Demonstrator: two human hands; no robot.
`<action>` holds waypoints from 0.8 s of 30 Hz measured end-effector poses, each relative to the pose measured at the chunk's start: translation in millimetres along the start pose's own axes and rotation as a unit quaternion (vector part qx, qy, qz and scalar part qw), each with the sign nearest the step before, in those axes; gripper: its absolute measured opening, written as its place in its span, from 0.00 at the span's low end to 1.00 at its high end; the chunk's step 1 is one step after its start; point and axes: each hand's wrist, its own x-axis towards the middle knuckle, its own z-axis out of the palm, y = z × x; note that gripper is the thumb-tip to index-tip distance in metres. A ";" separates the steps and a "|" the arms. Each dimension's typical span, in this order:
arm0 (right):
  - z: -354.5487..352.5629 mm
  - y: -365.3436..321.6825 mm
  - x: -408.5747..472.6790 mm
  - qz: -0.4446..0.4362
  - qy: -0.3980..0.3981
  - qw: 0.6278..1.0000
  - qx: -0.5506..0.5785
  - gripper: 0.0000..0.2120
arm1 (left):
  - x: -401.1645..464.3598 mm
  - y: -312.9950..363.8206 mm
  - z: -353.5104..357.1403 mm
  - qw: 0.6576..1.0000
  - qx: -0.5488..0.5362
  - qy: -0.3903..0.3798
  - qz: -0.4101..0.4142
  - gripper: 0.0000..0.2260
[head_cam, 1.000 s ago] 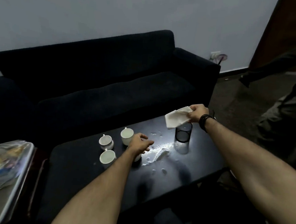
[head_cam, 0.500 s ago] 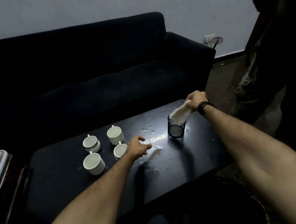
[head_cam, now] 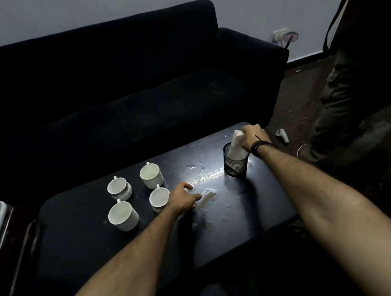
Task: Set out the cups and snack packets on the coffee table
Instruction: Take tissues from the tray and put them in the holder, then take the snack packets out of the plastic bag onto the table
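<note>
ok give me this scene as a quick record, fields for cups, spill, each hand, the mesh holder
cups: four white cups grouped on the left part of the coffee table
spill: wet patch mid-table, beside the left hand
left hand: open, low over the table by the nearest cup, holding nothing
right hand: gripping a white cloth
mesh holder: black, upright, cloth pushed into it
snack packets: none on the table
</note>
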 end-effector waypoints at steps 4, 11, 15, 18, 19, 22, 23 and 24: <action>11.1 1.1 -3.4 -0.003 -0.011 1.000 -0.015 0.18 | 0.6 -4.9 -3.5 1.000 0.011 0.006 0.001 0.18; 8.4 -34.3 -20.3 -0.087 0.142 0.986 -0.016 0.32 | -10.8 -5.6 -24.2 0.998 0.044 0.044 0.029 0.19; 14.7 -86.2 -45.1 -0.131 0.132 0.983 0.014 0.29 | -28.1 -6.4 -53.8 0.990 0.090 0.093 0.050 0.20; 30.8 -138.1 -72.3 -0.173 0.045 0.984 0.027 0.29 | -46.7 -18.1 -87.4 0.983 0.115 0.128 0.061 0.17; 37.7 -157.2 -81.9 -0.188 0.007 0.982 0.028 0.30 | -53.4 -25.0 -100.2 0.981 0.119 0.139 0.062 0.17; 60.4 -210.2 -109.9 -0.228 -0.093 0.969 0.025 0.32 | -73.1 -50.1 -137.6 0.978 0.120 0.167 0.041 0.20; 68.4 -228.1 -119.3 -0.240 -0.119 0.963 0.025 0.33 | -80.2 -60.5 -151.1 0.976 0.119 0.180 0.032 0.21; 76.1 -246.3 -128.9 -0.253 -0.139 0.957 0.025 0.34 | -87.3 -71.9 -165.4 0.973 0.121 0.194 0.026 0.20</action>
